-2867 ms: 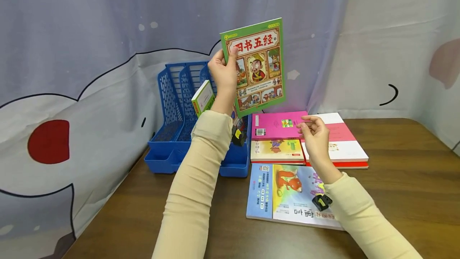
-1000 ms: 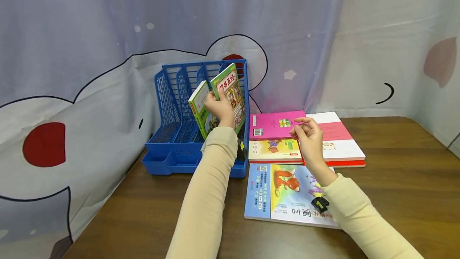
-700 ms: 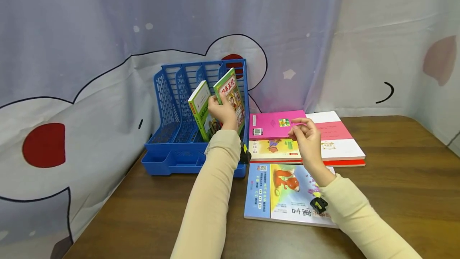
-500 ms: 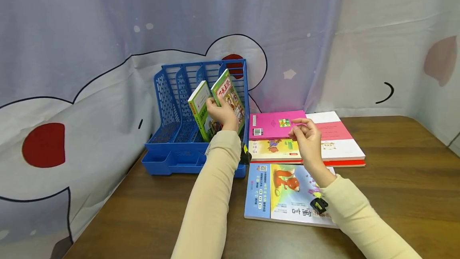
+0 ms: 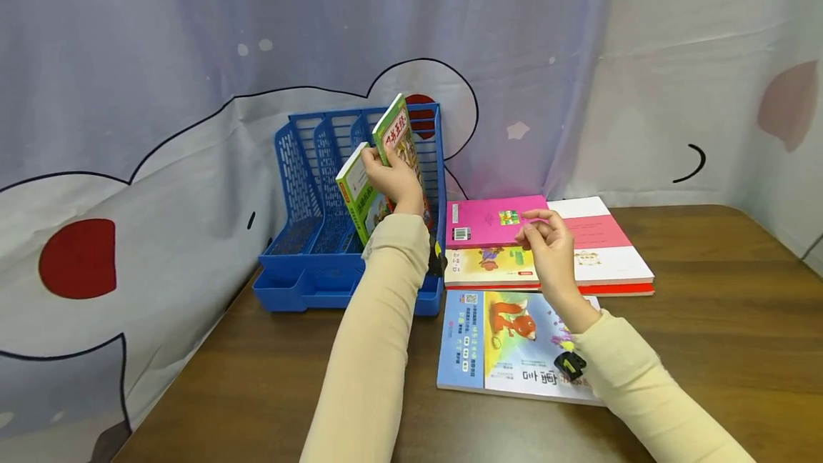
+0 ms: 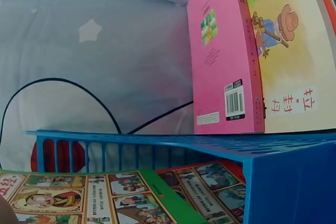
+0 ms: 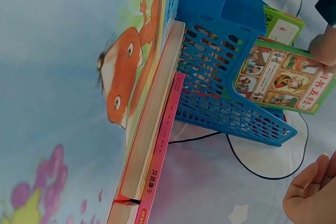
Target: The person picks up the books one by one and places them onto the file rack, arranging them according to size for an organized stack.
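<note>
My left hand pinches a thin green-bordered comic book by its left edge. The book stands tilted in the right-hand part of a blue file rack, its top rising to about the rack's back rim. A red-bordered comic book lies beside it inside the rack in the left wrist view. Just left of my fingers, a thicker green book leans in the rack. My right hand hovers with loosely curled fingers near a pink book and holds nothing.
Under the pink book lies a yellow picture book. Right of it is a white and pink book on a red one. A blue fox-cover book lies in front on the wooden table. A patterned curtain hangs behind.
My left hand first brought the comic book down and left into the rack, turning it edge-on. Over the last half second it has risen slightly. The right hand has barely moved.
</note>
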Motion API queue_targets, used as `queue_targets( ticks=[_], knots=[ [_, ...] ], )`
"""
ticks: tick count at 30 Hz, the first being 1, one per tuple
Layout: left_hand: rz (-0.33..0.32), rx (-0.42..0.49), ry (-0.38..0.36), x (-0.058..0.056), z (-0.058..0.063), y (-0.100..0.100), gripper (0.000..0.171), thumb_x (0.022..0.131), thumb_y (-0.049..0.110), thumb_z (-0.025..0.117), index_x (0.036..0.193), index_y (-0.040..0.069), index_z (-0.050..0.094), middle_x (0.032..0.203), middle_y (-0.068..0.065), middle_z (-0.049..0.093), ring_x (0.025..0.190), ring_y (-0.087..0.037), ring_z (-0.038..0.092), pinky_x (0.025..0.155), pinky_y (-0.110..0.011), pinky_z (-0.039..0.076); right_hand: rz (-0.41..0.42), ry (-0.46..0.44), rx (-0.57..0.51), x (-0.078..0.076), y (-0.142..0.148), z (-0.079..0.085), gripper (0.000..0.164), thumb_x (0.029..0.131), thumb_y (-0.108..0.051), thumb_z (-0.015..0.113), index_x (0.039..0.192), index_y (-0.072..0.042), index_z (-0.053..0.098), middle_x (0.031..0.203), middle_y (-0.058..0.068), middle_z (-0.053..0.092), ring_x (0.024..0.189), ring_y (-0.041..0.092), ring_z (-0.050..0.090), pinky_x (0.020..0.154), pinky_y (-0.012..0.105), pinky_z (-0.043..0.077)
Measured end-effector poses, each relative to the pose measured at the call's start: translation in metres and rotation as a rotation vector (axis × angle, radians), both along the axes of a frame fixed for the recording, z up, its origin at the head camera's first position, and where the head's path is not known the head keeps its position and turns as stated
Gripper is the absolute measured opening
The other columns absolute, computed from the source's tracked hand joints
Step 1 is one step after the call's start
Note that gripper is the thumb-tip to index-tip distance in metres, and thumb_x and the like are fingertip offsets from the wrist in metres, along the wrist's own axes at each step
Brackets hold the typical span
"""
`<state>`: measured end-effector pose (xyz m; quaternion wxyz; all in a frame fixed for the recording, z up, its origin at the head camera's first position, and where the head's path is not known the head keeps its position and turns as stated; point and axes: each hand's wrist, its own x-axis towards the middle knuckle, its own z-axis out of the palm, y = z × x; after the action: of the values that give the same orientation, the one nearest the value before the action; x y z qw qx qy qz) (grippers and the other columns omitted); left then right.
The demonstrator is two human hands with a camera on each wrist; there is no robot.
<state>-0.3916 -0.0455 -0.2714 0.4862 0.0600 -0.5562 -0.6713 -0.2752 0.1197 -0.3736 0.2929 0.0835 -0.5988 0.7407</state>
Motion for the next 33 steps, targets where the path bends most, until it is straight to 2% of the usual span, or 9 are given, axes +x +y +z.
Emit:
queue_targets(
  ticks=[3,5,8,12,15,18,22,27,33],
  knots=[
    [-0.045,0.048,0.008,-0.001,0.0,0.002,0.024,0.092,0.009,0.059,0.077,0.005,0.041,0.092,-0.019,0.065,0.07,-0.014,0.045,0.062,-0.021,0.035,-0.002,0.009,-0.007,-0.001,0.001,0.0,0.017,0.092,0.009,0.045,0.1,-0.002,0.056,0.063,-0.009,0.06,0.064,0.008,0.056,0.062,0.019,0.045],
    [-0.083,0.124,0.013,-0.001,-0.003,0.003,0.03,0.09,0.005,0.061,0.072,0.008,0.037,0.09,-0.018,0.066,0.069,-0.014,0.046,0.061,-0.022,0.035,0.003,0.008,-0.01,-0.001,0.001,0.0,0.016,0.092,0.009,0.045,0.101,0.0,0.055,0.062,-0.009,0.06,0.064,0.008,0.056,0.062,0.019,0.045],
    [-0.116,0.239,0.007,-0.003,-0.011,0.003,0.041,0.086,-0.001,0.064,0.067,0.01,0.03,0.074,-0.012,0.056,0.063,-0.014,0.041,0.06,-0.022,0.034,0.008,0.0,-0.009,0.0,0.001,0.0,0.014,0.093,0.008,0.045,0.104,0.005,0.054,0.063,-0.009,0.06,0.065,0.009,0.056,0.062,0.019,0.046],
    [-0.131,0.325,0.001,-0.006,-0.02,0.004,0.046,0.081,-0.008,0.067,0.065,0.011,0.028,0.069,-0.007,0.049,0.062,-0.013,0.039,0.06,-0.023,0.034,0.007,-0.002,-0.005,0.001,0.002,0.0,0.016,0.092,0.008,0.045,0.106,0.007,0.053,0.064,-0.009,0.06,0.066,0.01,0.056,0.062,0.018,0.045],
    [-0.157,0.364,-0.002,-0.006,-0.024,0.007,0.044,0.079,-0.011,0.068,0.064,0.011,0.032,0.084,-0.015,0.066,0.07,-0.013,0.051,0.062,-0.023,0.039,0.0,0.003,-0.002,0.0,0.002,0.0,0.016,0.092,0.009,0.045,0.105,0.007,0.054,0.064,-0.01,0.06,0.065,0.007,0.056,0.062,0.018,0.045],
    [-0.169,0.397,-0.014,-0.006,-0.027,0.012,0.042,0.078,-0.012,0.068,0.064,0.011,0.034,0.101,-0.022,0.068,0.081,-0.016,0.059,0.064,-0.023,0.043,-0.003,-0.001,0.007,0.0,0.003,0.0,0.016,0.092,0.008,0.045,0.106,0.008,0.053,0.063,-0.011,0.06,0.064,0.005,0.056,0.062,0.019,0.045],
    [-0.15,0.442,-0.03,-0.006,-0.033,0.015,0.042,0.077,-0.013,0.068,0.065,0.01,0.034,0.098,-0.023,0.066,0.081,-0.017,0.056,0.065,-0.025,0.043,0.0,-0.013,0.004,0.001,0.003,-0.001,0.016,0.092,0.008,0.044,0.105,0.006,0.054,0.063,-0.011,0.06,0.064,0.005,0.056,0.062,0.02,0.045],
    [-0.139,0.527,-0.081,-0.004,-0.041,0.016,0.04,0.079,-0.01,0.067,0.065,0.01,0.036,0.097,-0.018,0.063,0.081,-0.017,0.052,0.066,-0.027,0.041,0.002,-0.019,-0.022,0.001,0.004,-0.002,0.021,0.092,0.009,0.044,0.097,-0.008,0.057,0.064,-0.008,0.061,0.063,0.005,0.055,0.062,0.02,0.044],
    [-0.145,0.573,-0.084,-0.005,-0.049,0.017,0.037,0.082,-0.007,0.066,0.066,0.01,0.037,0.105,-0.02,0.062,0.087,-0.02,0.053,0.069,-0.029,0.041,0.005,-0.02,-0.021,0.0,0.004,-0.003,0.021,0.092,0.009,0.044,0.097,-0.006,0.057,0.063,-0.008,0.061,0.062,0.005,0.056,0.062,0.02,0.045]
  ],
)
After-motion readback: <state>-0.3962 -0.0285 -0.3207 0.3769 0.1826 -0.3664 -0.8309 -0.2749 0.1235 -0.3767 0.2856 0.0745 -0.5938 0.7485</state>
